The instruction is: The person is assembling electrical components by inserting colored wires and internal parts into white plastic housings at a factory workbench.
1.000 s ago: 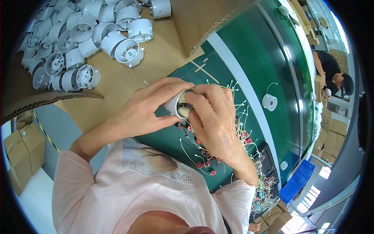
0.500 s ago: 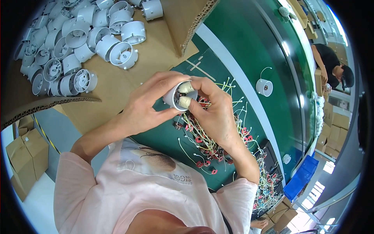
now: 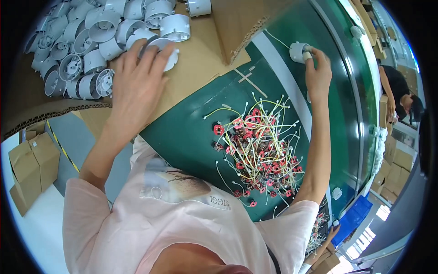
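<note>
On my feed the green tabletop [image 3: 191,123] reaches out in front of the person, with a cardboard box [image 3: 230,29] at its far left and a green belt [image 3: 337,100] past a pale strip on the right. A pile of white housings [image 3: 102,27] fills much of the box; nearer the body I see a tangle of red parts [image 3: 267,157] with pale leads. The left hand [image 3: 139,80] bends spread fingers over a loose housing [image 3: 172,59] beside the pile; I cannot tell whether they grip it. The right hand's [image 3: 319,75] fingers close on the wall of a wired housing [image 3: 297,52] over the belt, its thin wire [image 3: 278,39] trailing away. I judge that wire could snag if dragged, or the housing tip if released aslant. Half a second ago both hands met around one housing before the chest; now they work well apart.
</note>
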`<state>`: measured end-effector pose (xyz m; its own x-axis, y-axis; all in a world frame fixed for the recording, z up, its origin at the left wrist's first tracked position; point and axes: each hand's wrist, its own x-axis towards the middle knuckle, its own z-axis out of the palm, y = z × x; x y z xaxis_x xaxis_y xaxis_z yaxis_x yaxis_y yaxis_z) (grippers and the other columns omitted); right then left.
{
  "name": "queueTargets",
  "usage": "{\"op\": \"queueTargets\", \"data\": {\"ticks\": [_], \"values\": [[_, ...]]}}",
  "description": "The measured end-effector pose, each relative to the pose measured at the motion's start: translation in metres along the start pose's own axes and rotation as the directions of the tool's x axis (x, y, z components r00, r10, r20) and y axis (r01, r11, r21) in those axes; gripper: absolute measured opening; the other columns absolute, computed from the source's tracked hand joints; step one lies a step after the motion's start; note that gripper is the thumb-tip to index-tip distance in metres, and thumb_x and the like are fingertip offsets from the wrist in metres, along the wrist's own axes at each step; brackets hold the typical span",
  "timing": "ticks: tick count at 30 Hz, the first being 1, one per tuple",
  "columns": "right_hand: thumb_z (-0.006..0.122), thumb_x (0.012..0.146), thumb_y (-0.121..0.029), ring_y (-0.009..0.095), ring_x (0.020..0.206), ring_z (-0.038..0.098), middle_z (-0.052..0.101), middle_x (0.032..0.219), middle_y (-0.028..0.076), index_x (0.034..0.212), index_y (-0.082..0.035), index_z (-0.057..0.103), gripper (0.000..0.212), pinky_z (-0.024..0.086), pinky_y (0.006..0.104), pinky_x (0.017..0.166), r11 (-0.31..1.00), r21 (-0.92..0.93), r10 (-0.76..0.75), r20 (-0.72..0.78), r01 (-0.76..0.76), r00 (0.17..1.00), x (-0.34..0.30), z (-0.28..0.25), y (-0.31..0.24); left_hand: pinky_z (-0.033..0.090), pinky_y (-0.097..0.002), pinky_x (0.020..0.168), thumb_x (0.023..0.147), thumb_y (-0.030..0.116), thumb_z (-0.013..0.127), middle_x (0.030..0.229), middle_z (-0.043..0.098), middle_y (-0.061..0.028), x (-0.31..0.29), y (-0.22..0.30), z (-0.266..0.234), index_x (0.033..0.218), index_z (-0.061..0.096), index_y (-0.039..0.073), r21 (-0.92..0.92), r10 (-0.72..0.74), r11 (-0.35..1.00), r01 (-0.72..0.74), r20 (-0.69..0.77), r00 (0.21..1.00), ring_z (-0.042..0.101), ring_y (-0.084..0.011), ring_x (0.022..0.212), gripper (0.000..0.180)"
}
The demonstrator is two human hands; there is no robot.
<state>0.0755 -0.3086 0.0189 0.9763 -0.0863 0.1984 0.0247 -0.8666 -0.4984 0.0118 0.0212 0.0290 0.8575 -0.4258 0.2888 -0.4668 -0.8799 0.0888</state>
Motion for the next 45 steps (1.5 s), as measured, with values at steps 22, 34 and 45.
{"op": "queueTargets", "data": {"ticks": [22,34,45], "values": [[0.058,0.069,0.001,0.019,0.078,0.060,0.058,0.088,0.010,0.092,-0.001,0.056,0.022,0.047,0.0298,0.062,0.951,0.200,-0.302,0.461,0.234,0.835,-0.112,-0.026,-0.104,0.044,-0.0392,0.083,0.067,0.005,0.070,0.115,0.045,-0.0132,-0.016,0.026,0.033,0.099,0.056,0.006,-0.671,0.100,0.739,-0.052,0.033,0.994,0.048,-0.0312,0.102,0.035],[0.058,0.082,-0.001,0.021,0.085,0.064,0.059,0.101,0.016,0.108,0.007,0.053,0.027,0.050,0.0260,0.061,0.837,0.538,-0.169,0.433,-0.103,0.885,-0.110,-0.076,-0.077,0.040,-0.0325,0.094,0.071,0.001,0.062,0.117,0.050,-0.0105,0.000,0.028,0.021,0.124,0.044,0.009,-0.946,0.109,0.167,0.276,0.296,0.949,0.049,-0.0216,0.110,0.057],[0.064,0.080,-0.013,0.019,0.065,0.059,0.059,0.090,0.021,0.107,0.003,0.050,0.034,0.048,0.0255,0.049,0.585,0.808,0.019,0.073,-0.071,0.997,-0.120,-0.090,-0.094,0.036,-0.0317,0.099,0.068,0.002,0.068,0.124,0.044,-0.0064,-0.004,0.030,0.021,0.130,0.038,0.008,-0.881,0.263,-0.036,0.472,0.447,0.855,0.045,-0.0161,0.116,0.069]]}}
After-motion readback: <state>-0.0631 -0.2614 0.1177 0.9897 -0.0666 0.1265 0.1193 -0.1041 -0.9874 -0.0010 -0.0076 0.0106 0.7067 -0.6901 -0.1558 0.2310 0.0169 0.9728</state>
